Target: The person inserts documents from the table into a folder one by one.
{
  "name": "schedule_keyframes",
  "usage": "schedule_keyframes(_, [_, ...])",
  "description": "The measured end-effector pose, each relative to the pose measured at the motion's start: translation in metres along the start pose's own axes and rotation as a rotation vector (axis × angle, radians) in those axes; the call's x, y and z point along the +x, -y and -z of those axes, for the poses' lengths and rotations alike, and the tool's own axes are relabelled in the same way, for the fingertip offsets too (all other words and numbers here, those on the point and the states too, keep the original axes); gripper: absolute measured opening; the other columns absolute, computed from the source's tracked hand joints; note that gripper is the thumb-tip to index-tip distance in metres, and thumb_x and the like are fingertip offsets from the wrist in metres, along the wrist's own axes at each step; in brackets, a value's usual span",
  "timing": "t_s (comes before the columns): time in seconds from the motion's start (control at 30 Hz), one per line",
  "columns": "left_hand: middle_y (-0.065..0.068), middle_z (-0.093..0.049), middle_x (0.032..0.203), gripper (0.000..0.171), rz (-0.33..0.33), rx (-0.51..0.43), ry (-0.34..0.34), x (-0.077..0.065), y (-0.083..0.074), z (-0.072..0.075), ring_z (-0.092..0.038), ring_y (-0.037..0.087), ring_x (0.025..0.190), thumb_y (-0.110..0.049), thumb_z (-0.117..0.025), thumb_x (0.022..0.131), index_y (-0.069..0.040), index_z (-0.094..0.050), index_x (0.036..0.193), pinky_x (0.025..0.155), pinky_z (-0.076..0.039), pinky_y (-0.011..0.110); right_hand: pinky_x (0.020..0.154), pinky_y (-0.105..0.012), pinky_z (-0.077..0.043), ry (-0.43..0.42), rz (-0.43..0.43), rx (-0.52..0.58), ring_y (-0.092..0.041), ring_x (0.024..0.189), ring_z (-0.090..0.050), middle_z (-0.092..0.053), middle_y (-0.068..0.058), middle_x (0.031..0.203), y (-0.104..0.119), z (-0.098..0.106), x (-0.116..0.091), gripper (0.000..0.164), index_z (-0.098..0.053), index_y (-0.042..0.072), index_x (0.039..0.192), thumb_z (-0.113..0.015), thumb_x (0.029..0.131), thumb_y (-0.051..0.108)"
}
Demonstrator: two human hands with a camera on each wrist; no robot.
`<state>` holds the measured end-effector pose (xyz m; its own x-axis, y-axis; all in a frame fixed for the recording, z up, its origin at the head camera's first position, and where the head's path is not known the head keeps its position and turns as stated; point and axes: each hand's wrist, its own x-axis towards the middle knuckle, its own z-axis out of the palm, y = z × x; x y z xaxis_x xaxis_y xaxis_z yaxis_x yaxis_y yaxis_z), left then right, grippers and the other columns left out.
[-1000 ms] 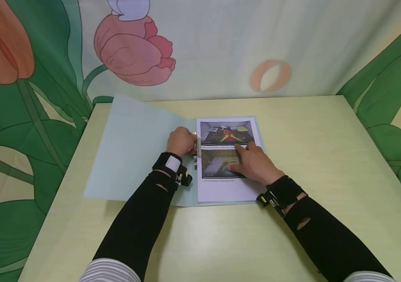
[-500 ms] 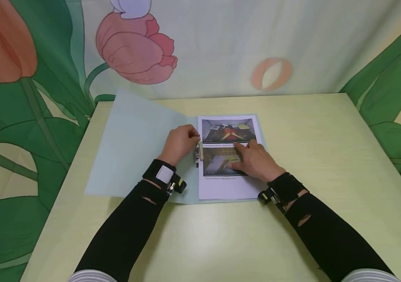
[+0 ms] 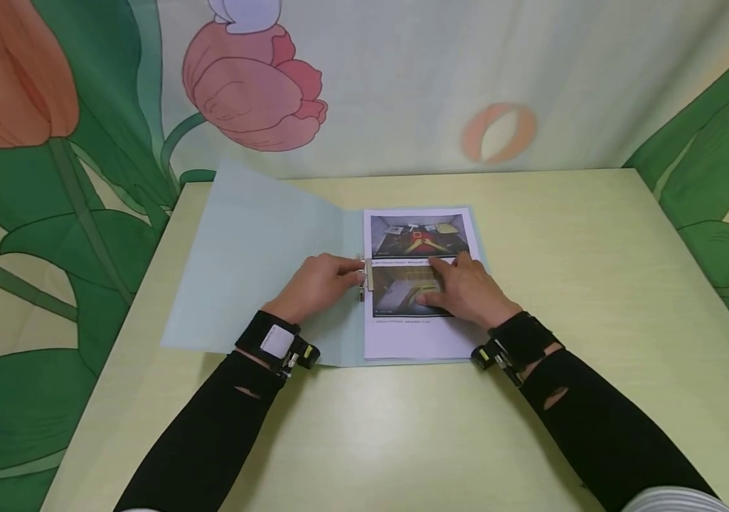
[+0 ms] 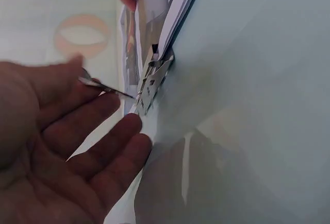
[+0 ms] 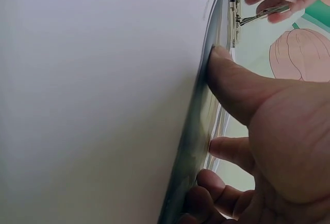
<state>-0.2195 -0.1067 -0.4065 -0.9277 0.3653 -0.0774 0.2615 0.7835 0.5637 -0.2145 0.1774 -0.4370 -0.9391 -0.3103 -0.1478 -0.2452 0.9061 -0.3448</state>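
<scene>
A light blue folder (image 3: 255,249) lies open with its cover turned to the left. A stack of printed pages (image 3: 415,345) with two colour photos rests on its right side, under a metal lever clip (image 3: 369,274) at the left edge. My left hand (image 3: 316,286) pinches the clip's raised lever (image 4: 105,86) between thumb and index finger; its other fingers are spread in the left wrist view. With fingers extended, my right hand (image 3: 469,290) presses on the pages, thumb and fingertips over the lower photo.
The folder lies on a pale wooden table (image 3: 594,284). Behind the table hangs a curtain (image 3: 402,85) printed with flowers and leaves. The far corner of the folder cover lifts toward the curtain. A camera band (image 3: 268,340) circles each wrist.
My left hand has drawn left and toward me from above the clip, fingers now at the lever on its left side. My right hand stays in place on the pages.
</scene>
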Motion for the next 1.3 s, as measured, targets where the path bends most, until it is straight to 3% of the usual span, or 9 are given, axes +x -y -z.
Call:
schedule_keyframes(0.07, [0.005,-0.060,0.080,0.039,0.003,-0.025,0.024,0.000,0.004,0.001,-0.055,0.020,0.077,-0.038,-0.053,0.112,-0.010,-0.078,0.121,0.070,-0.042,0.034,0.087,-0.049,-0.048,-0.001,-0.006,0.009,-0.038,0.104,-0.053,-0.053,-0.027,0.118,-0.001,0.000,0.000,0.085,-0.044,0.005,0.160,-0.075,0.095,0.051])
schedule_keyframes(0.13, [0.003,-0.053,0.078,0.042,0.031,-0.067,0.019,0.001,0.008,0.000,-0.046,0.020,0.074,-0.042,-0.051,0.112,-0.011,-0.079,0.114,0.068,-0.036,0.034,0.087,-0.049,-0.048,0.000,-0.010,0.017,-0.038,0.104,-0.053,-0.053,-0.027,0.118,-0.001,-0.001,0.001,0.085,-0.044,0.006,0.160,-0.075,0.095,0.051])
schedule_keyframes(0.2, [0.002,-0.068,0.091,0.038,0.065,-0.112,0.007,0.002,0.011,-0.001,-0.056,0.018,0.083,-0.042,-0.056,0.110,-0.013,-0.081,0.112,0.074,-0.042,0.033,0.088,-0.049,-0.047,0.001,-0.004,0.022,-0.038,0.105,-0.053,-0.054,-0.026,0.117,-0.002,-0.001,0.001,0.085,-0.043,0.005,0.160,-0.075,0.095,0.050])
schedule_keyframes(0.27, [0.001,-0.075,0.116,0.032,0.100,-0.168,0.005,0.003,0.015,-0.003,-0.063,0.018,0.104,-0.040,-0.063,0.107,-0.018,-0.080,0.122,0.088,-0.050,0.036,0.089,-0.049,-0.047,0.000,0.004,0.022,-0.038,0.105,-0.052,-0.054,-0.026,0.117,-0.002,-0.002,0.002,0.085,-0.043,0.005,0.160,-0.075,0.096,0.050])
schedule_keyframes(0.33, [0.005,-0.071,0.136,0.037,0.129,-0.221,0.018,0.004,0.018,-0.007,-0.063,0.021,0.125,-0.038,-0.068,0.104,-0.016,-0.074,0.133,0.103,-0.051,0.042,0.089,-0.049,-0.046,0.000,0.010,0.023,-0.038,0.105,-0.052,-0.054,-0.026,0.116,-0.002,-0.002,0.002,0.085,-0.043,0.004,0.160,-0.075,0.096,0.050])
schedule_keyframes(0.43, [0.011,-0.066,0.140,0.049,0.171,-0.272,0.033,0.007,0.022,-0.013,-0.060,0.028,0.132,-0.038,-0.073,0.101,-0.012,-0.064,0.142,0.109,-0.048,0.048,0.089,-0.050,-0.047,-0.001,0.010,0.024,-0.038,0.105,-0.052,-0.054,-0.027,0.117,-0.002,-0.002,0.002,0.085,-0.043,0.004,0.160,-0.075,0.096,0.050])
schedule_keyframes(0.7, [0.016,-0.064,0.115,0.064,0.195,-0.100,-0.022,0.009,0.023,-0.029,-0.059,0.031,0.102,-0.039,-0.084,0.092,-0.005,-0.054,0.137,0.089,-0.050,0.042,0.088,-0.050,-0.047,-0.001,0.007,0.024,-0.040,0.107,-0.053,-0.054,-0.028,0.118,-0.001,-0.001,0.001,0.085,-0.043,0.004,0.160,-0.075,0.096,0.050])
schedule_keyframes(0.87, [0.014,-0.063,0.110,0.064,0.177,-0.044,-0.035,0.008,0.018,-0.033,-0.059,0.028,0.097,-0.039,-0.085,0.090,-0.004,-0.054,0.134,0.084,-0.050,0.039,0.086,-0.048,-0.045,-0.003,0.010,0.025,-0.037,0.103,-0.051,-0.054,-0.026,0.113,-0.002,0.000,0.001,0.085,-0.043,0.004,0.160,-0.075,0.096,0.050])
schedule_keyframes(1.3, [0.012,-0.064,0.113,0.056,0.200,-0.110,-0.003,0.006,0.022,-0.031,-0.060,0.028,0.097,-0.041,-0.082,0.094,-0.007,-0.057,0.131,0.084,-0.050,0.040,0.088,-0.049,-0.045,-0.007,-0.002,0.036,-0.038,0.105,-0.051,-0.054,-0.027,0.115,-0.003,-0.002,0.001,0.085,-0.043,0.005,0.160,-0.075,0.096,0.050])
